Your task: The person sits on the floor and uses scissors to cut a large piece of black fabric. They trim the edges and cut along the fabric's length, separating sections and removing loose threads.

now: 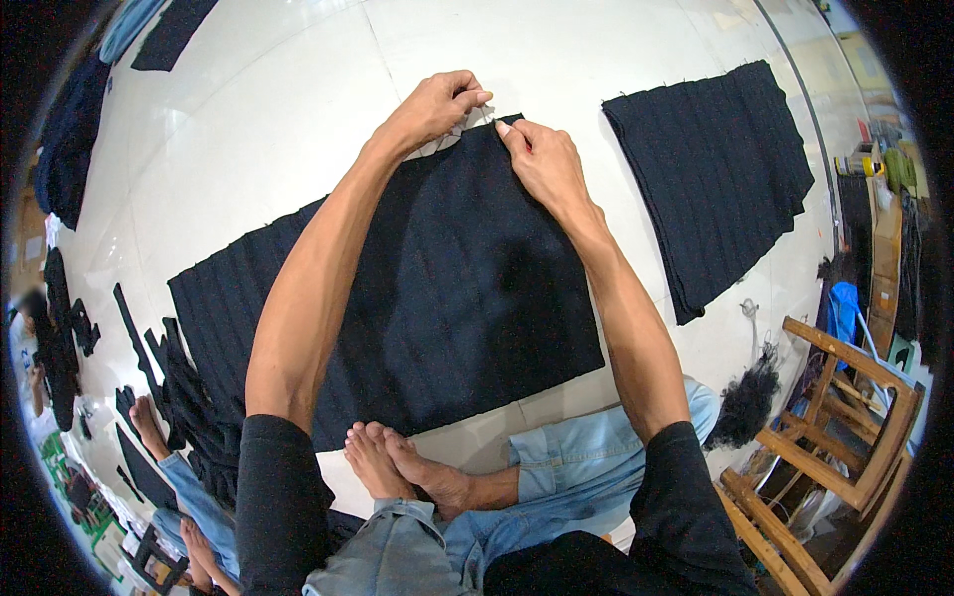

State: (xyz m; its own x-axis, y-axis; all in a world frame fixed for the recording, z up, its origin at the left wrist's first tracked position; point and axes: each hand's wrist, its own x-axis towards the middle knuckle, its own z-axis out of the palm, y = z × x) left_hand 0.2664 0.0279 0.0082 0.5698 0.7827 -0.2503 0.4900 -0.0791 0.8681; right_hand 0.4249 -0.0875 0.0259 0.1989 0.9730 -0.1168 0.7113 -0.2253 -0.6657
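Note:
A large dark fabric piece [452, 278] with pleat-like bands lies spread on the white tiled floor [248, 119], beside my bare feet. At its top edge, my left hand [452, 104] is closed in a pinch on something thin and pale, too small to name, with loose threads below it. My right hand [540, 159] is closed at the fabric’s top right corner, thumb at the edge; a small red object shows within its curled fingers, mostly hidden. To the right lies a separate stack [711, 189] of similar dark fabric, with frayed edges.
Dark cloth strips and heaps [199, 417] lie at the left, near another person's legs and bare feet [194, 497]. A further person [35, 353] is at the far left. Wooden frames [845, 417], a black fluffy tangle [740, 407] and cardboard [884, 278] stand or lie at the right.

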